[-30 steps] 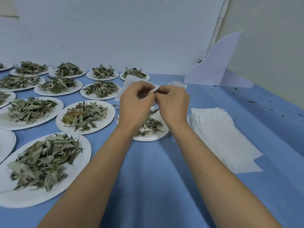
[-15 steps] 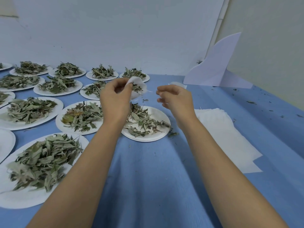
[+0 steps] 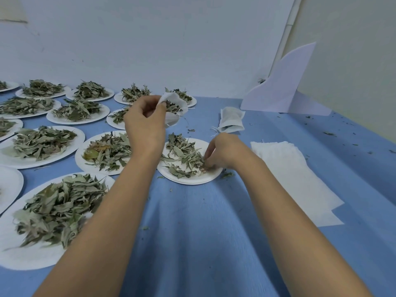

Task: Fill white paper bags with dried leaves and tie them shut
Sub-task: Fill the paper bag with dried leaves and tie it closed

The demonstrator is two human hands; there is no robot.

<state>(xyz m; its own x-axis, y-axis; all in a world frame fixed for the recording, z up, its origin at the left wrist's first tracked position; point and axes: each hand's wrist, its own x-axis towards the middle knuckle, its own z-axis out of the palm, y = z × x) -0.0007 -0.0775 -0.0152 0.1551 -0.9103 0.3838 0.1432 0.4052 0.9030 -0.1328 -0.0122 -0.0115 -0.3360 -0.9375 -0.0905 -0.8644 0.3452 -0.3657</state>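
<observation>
The left hand [image 3: 145,125] pinches the rim of an open white bag [image 3: 174,103], held up above the plates. The right hand [image 3: 224,152], well apart from it and lower, curls its fingers round dried leaves [image 3: 184,150] on the near plate [image 3: 192,181]. 1 filled bag [image 3: 231,120] lies on the blue table [image 3: 203,232], near a stack of flat bags [image 3: 289,174].

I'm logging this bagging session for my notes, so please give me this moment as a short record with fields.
left hand: holds open white bag, some leaves inside, raised above the plates
right hand: pinches dried leaves on near plate
filled bag: lies on blue cloth beyond that plate; cannot tell if it is tied
empty bags: flat stack to the right of the plate
</observation>
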